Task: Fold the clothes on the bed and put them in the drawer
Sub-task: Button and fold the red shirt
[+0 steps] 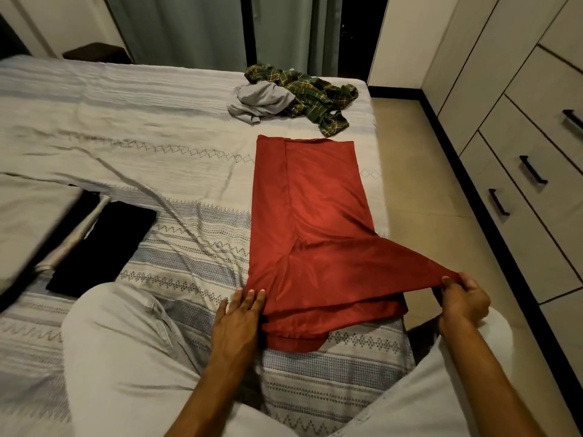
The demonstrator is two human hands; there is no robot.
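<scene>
Red garment half-folded on the bed, right of frame centre.
Left hand lies flat, fingers straight, pinning its near edge; right hand pinches a pulled-out corner. Tugging too hard could drag the folded layers askew.

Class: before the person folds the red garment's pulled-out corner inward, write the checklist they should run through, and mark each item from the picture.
1. Right hand pinches the corner of the red garment: ok.
2. Left hand presses the near left edge flat: ok.
3. Far end lies flat on the bed: ok.
4. Grey garment and plaid shirt lie apart from it: ok.
5. Drawers open: not ok.
</scene>
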